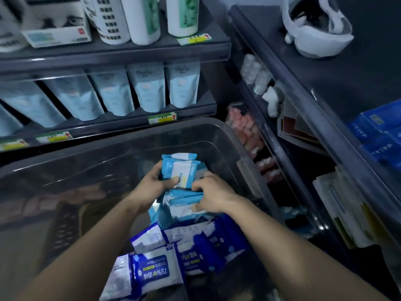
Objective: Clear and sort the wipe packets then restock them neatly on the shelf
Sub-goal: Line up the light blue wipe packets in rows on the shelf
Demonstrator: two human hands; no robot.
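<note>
Here, light-blue wipe packets (182,168), white-labelled, stacked inside clear bin (217,131). Top ones gripped by left hand (156,181); right hand (213,195) pinching the pile beneath. Dark-blue packets (152,272), marked 75%, lie nearer in same bin. Dark shelf (130,122) behind carries pale-blue pouches (147,88).

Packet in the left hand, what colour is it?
The packet is light blue with a white panel and small yellow patch; head view shows it.
</note>
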